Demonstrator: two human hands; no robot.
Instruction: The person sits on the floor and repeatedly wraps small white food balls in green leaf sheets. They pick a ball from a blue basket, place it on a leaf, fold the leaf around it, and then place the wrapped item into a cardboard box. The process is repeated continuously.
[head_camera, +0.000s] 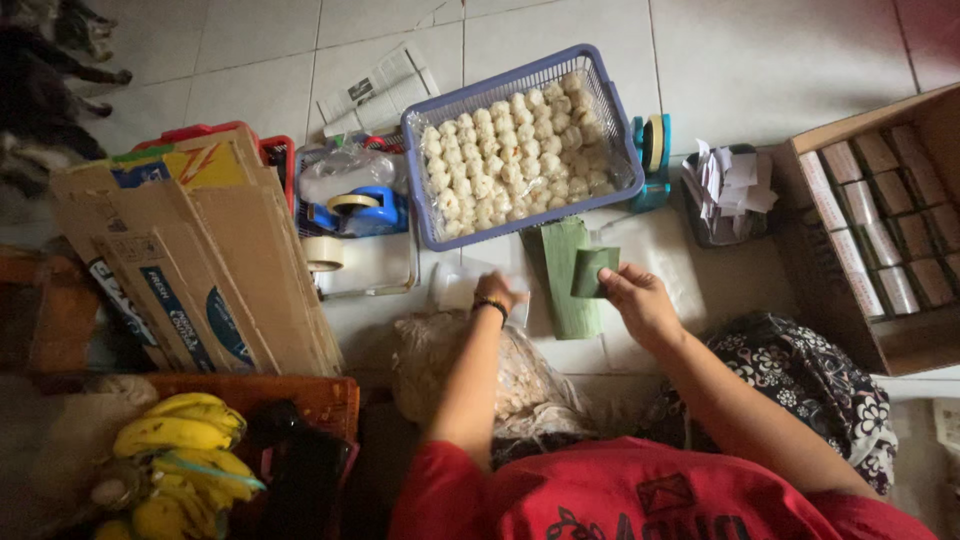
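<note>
The right hand (640, 300) pinches a rolled green leaf wrap (593, 271) above a flat banana leaf strip (565, 280) on the tiled floor (760, 60), while the left hand (493, 293), fingers curled, rests on a white sheet (455, 285) below the purple basket (425, 190) of pale dumplings (515, 155).

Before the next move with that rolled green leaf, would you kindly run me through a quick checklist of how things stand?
1. Right hand holds the rolled green leaf: ok.
2. Left hand free of the roll, resting on the white sheet: ok.
3. Flat leaf strips lie beneath the roll, within reach: ok.
4. Blue basket stocked with pale dumplings: ok.
5. Filling inside the roll: cannot tell.
6. Blue tape dispenser nearby on the left: ok.
</note>
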